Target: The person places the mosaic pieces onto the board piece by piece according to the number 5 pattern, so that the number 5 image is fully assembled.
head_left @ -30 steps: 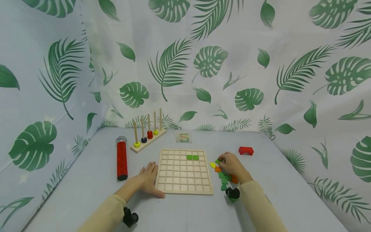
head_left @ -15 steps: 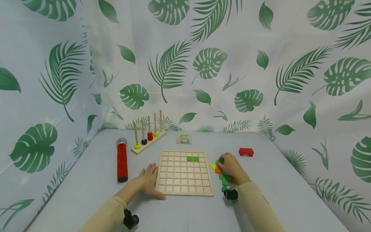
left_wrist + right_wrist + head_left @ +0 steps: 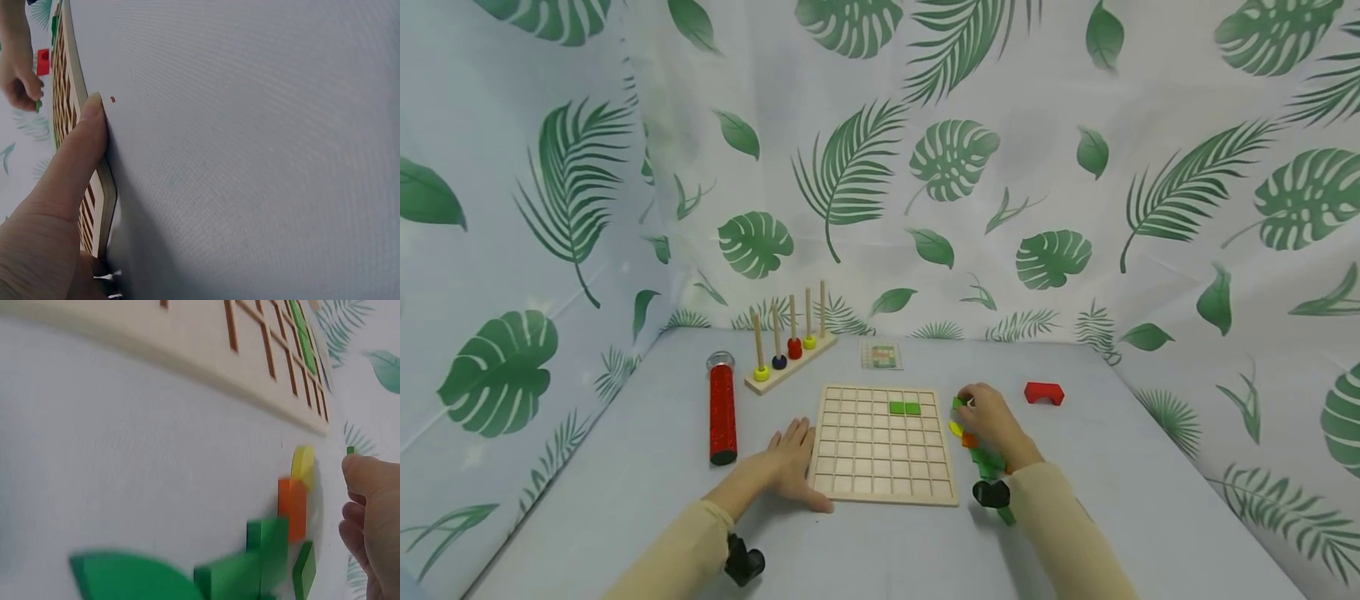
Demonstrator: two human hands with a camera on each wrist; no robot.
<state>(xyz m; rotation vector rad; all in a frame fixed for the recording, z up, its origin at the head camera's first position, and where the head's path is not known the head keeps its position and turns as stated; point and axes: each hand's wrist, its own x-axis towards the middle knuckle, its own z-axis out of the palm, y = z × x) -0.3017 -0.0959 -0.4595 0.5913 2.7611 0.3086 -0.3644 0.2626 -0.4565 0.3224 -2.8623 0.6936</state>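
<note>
A small green piece (image 3: 957,402) sits pinched between the thumb and fingers of the right hand (image 3: 994,419), beside the far right corner of the wooden grid board (image 3: 880,458). The left hand (image 3: 792,467) rests at the board's left edge, fingers straight and spread. The pale table (image 3: 887,554) looks finely textured; white sheets (image 3: 865,275) with green leaf prints enclose it behind and at both sides.

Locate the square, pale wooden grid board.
In the head view, the grid board lies centrally, between the left hand at its left edge and the loose green pieces to its right.
</note>
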